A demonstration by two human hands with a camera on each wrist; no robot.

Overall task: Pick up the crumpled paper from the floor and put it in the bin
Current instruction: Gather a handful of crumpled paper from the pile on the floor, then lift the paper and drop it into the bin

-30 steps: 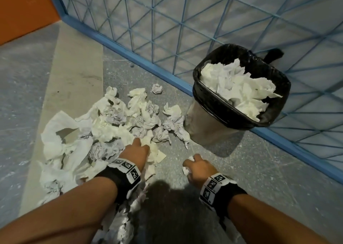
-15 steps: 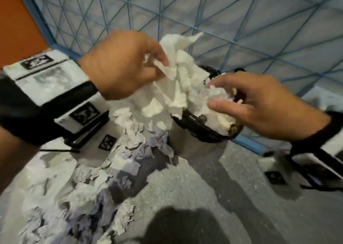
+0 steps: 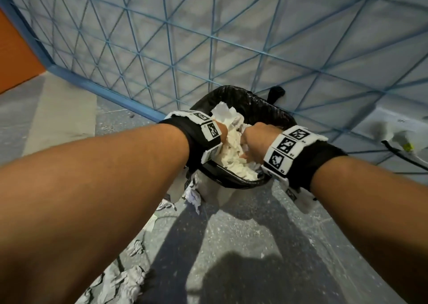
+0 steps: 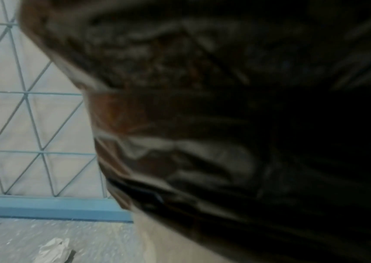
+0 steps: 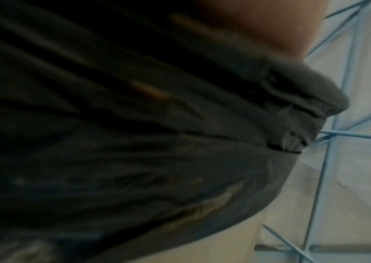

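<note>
The bin, pale with a black liner, stands against the blue mesh fence and is heaped with white crumpled paper. Both hands are down in its mouth on the paper. My left hand is almost wholly hidden behind its wristband. Only the back of my right hand shows, and its fingers are buried in the paper. Both wrist views are dark and blurred, filled by the black liner. More crumpled paper lies on the floor at lower left.
The blue mesh fence runs close behind the bin. Paper scraps lie at the bin's left foot, and one ball sits by the fence base. A cable with white gear lies at the right. An orange wall stands far left.
A second ago both hands were on the floor pile; half a second ago they carried a wad of paper over the bin. Now both are down inside the bin on the paper.
</note>
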